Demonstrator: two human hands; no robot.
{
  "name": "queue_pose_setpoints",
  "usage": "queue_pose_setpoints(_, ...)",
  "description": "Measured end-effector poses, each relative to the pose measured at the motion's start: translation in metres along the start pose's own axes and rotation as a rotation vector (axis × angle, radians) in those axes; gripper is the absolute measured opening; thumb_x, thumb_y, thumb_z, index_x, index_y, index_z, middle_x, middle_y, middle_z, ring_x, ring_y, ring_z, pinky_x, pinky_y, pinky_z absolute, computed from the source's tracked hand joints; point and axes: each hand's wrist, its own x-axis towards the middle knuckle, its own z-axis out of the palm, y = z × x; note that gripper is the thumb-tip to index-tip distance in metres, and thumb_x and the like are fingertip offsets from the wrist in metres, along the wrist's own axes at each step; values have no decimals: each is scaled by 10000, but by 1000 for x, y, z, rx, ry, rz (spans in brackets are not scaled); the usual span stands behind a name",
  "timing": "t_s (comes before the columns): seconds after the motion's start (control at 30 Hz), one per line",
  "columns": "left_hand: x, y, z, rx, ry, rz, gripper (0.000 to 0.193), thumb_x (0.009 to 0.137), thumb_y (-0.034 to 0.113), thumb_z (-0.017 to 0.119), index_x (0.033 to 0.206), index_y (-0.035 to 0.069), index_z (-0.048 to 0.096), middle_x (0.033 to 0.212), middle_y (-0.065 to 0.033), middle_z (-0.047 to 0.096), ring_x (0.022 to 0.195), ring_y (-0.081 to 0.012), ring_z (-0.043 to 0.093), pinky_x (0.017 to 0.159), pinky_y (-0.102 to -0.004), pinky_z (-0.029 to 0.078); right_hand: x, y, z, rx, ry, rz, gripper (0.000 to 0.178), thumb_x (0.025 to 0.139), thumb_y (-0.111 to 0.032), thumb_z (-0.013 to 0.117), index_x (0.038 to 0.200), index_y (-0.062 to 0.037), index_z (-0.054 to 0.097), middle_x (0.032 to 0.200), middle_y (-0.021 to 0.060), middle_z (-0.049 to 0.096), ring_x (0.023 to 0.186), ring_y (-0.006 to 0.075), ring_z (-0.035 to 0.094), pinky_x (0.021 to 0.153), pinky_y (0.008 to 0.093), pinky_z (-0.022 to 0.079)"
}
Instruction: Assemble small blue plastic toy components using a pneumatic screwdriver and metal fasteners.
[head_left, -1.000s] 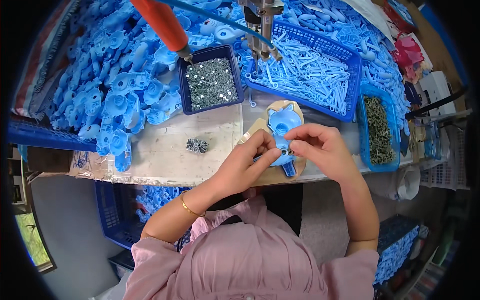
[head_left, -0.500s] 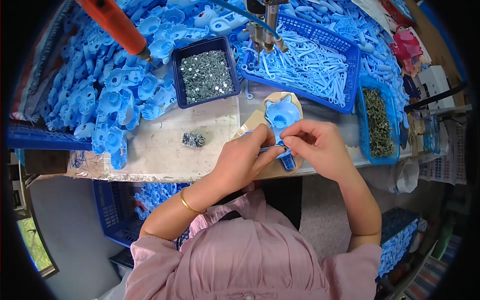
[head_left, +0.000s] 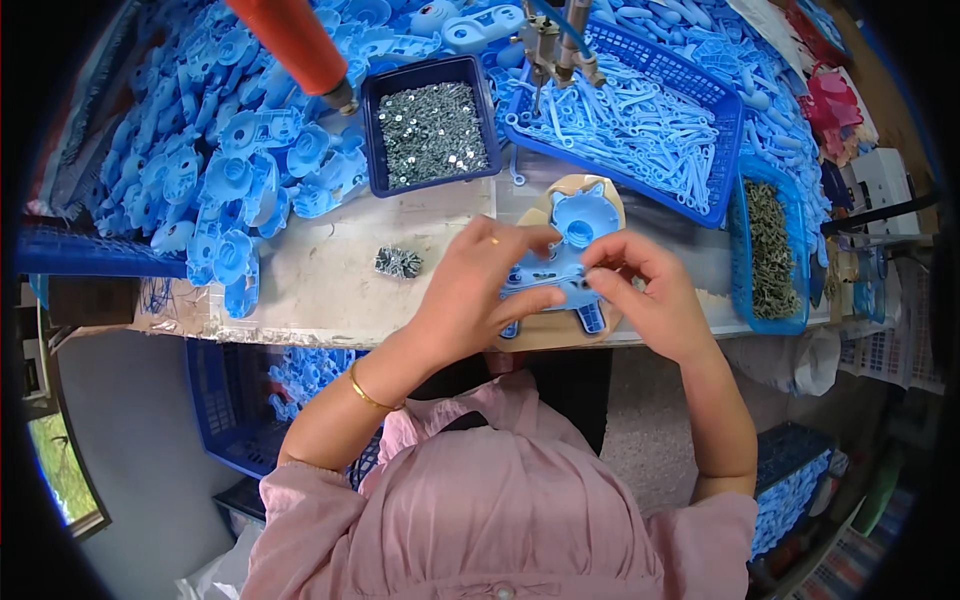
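A blue plastic shell (head_left: 585, 213) with ear-like points, a round cup and two legs lies on a tan backing (head_left: 553, 333) near the table's front edge. My left hand (head_left: 462, 285) is over the shell's left side, its thumb and fingers spread apart. At the shell's right side, my right hand (head_left: 652, 292) has thumb and forefinger close together beside a small dark spot. What they pinch is too small to make out. A small clump of metal screw-like pieces (head_left: 398, 262) lies to the left of my left hand.
A dark tray (head_left: 379, 178) of small metal pieces stands beyond my hands, beside a blue basket (head_left: 640, 182) of thin blue rods. To the right is a light-blue tray (head_left: 743, 300) of greenish metal pieces. A red-orange tool (head_left: 290, 42) hangs above piled blue shells (head_left: 235, 170).
My left hand has opened and lifted off the shell, uncovering more of it. My right hand stays at its right side. The whole view has shifted slightly.
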Motion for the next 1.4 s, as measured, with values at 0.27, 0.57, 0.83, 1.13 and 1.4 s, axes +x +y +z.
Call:
queue_pose_setpoints(0.27,-8,-17,4,255,155,145,534,718,243,827,1180,76,617,1188,-109,606,1087,-329,526,943,-422,439,6,23,-2,38,71,213,177,923,-65,632,1087,-44,572,949,-29,598,819,24,512,707,189,395)
queue_pose_setpoints(0.57,-4,-26,20,332,225,122,350,723,174,794,1014,67,631,1066,-87,619,956,-313,571,825,-404,492,10,25,5,26,78,259,198,893,-39,657,1071,-32,573,887,-10,615,735,22,501,646,201,399)
queue_pose_setpoints(0.83,-5,-27,26,289,244,114,232,712,142,792,889,67,662,1038,-52,649,945,-284,615,787,-389,513,8,14,10,-136,149,208,183,883,-13,644,1043,-8,554,844,38,637,722,46,534,628,231,429)
queue_pose_setpoints(1.13,-6,-22,29,342,260,87,118,691,125,797,751,84,705,1021,-28,659,878,-223,634,750,-359,521,25,14,-4,-489,-161,37,257,824,-12,677,1063,-51,591,841,115,672,750,304,638,684,394,485)
queue_pose_setpoints(1.4,0,-17,24,473,260,111,125,694,156,791,724,85,692,1103,-14,621,1044,-253,555,786,-367,505,39,19,-3,-694,-99,-156,147,687,-22,771,807,-45,689,895,116,543,877,295,588,747,396,479)
